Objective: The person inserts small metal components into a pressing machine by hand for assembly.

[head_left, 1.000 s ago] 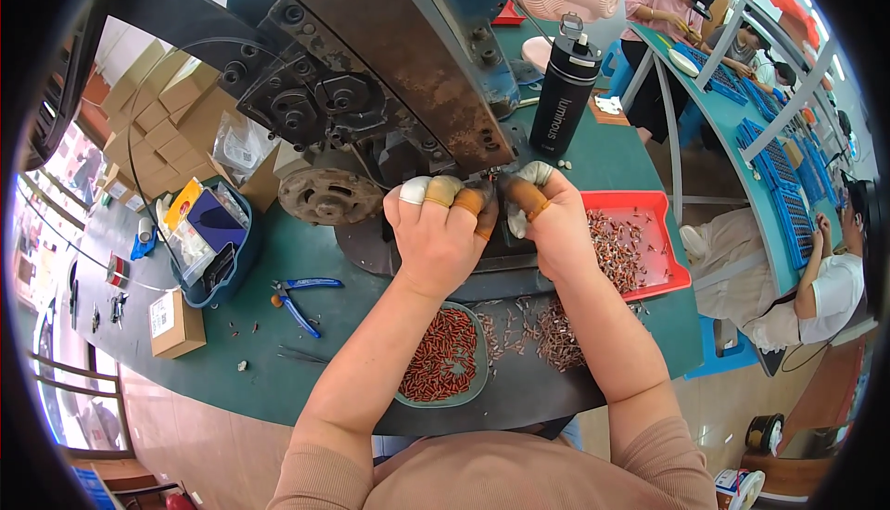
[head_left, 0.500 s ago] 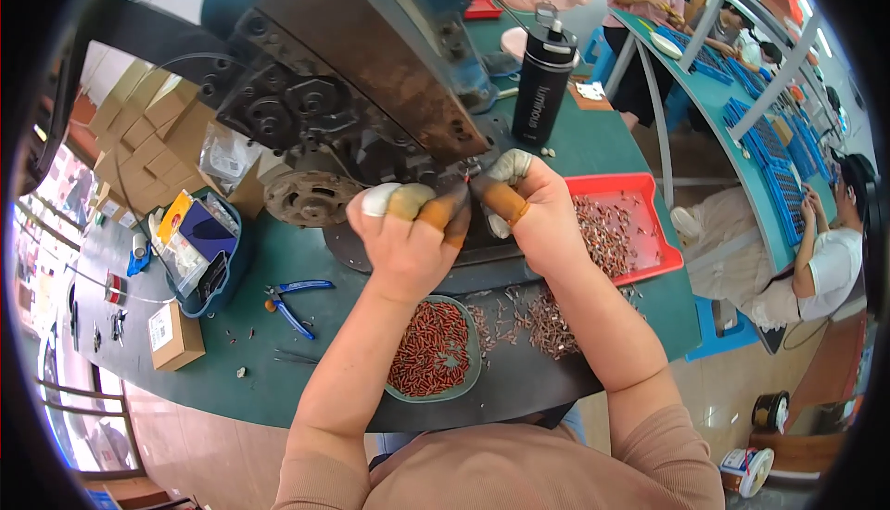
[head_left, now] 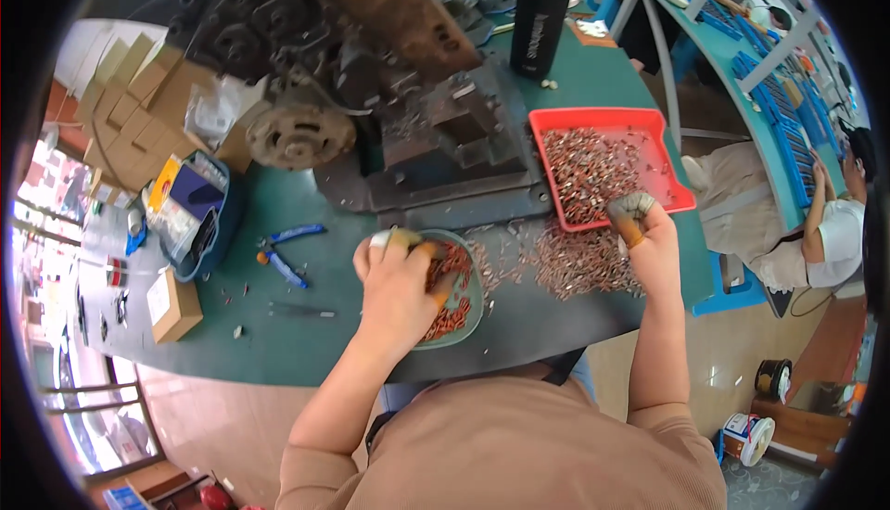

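Note:
My left hand point(head_left: 397, 278), with covers on several fingertips, reaches into a green bowl point(head_left: 471, 329) of small red cylindrical parts point(head_left: 452, 323). Its thumb and forefinger are apart, touching the parts; nothing shows held between them. My right hand point(head_left: 647, 230), also with covered fingertips, is closed in a pinch at the near right corner of a red tray point(head_left: 675, 197). Whatever it pinches is too small or hidden to make out. Small copper-coloured metal pieces point(head_left: 593, 172) fill much of the tray, and a loose pile of similar pieces point(head_left: 584, 264) lies on the table in front.
A dark, oily machine point(head_left: 454, 139) stands beyond the bowl, with a round wheel point(head_left: 298, 135) at its left. Blue-handled pliers point(head_left: 287, 255), tweezers point(head_left: 301, 311), a small carton point(head_left: 173, 306) and a filled blue bin point(head_left: 213, 223) lie left. A black bottle point(head_left: 542, 19) stands behind the tray.
Both hands have left the machine. My left hand has come down into the bowl; my right hand has moved right to the tray's edge. The view has tilted lower.

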Available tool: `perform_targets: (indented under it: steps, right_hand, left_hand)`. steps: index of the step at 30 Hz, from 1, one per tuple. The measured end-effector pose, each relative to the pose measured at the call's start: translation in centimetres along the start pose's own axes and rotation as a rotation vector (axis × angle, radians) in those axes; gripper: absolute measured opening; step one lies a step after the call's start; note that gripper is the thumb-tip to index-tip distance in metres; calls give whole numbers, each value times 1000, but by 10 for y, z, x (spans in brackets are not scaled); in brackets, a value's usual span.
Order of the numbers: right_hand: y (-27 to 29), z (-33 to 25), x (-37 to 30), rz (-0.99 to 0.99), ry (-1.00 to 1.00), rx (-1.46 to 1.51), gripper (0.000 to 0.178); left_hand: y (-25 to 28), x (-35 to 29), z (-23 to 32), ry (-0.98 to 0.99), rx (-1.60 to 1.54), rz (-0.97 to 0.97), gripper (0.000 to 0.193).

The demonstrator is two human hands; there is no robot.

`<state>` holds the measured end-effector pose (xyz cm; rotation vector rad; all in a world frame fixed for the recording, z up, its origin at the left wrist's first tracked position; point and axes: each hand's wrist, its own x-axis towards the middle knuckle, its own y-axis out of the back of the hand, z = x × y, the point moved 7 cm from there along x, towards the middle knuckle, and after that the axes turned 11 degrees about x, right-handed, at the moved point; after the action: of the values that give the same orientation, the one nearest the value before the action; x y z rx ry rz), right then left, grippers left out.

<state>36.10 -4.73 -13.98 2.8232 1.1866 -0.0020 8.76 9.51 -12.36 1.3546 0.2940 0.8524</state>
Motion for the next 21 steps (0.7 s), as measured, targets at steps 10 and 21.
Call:
perform_targets:
  steps: [10,21]
  right_hand:
    - [-99,-8,-37,-389,8,14,7]
    - [-170,7,-65,-721,-476,641,10]
  left_hand:
    - [14,-8,-10,54,-231,74,17]
    - [-1,-22,-17,227,-1038,35,22]
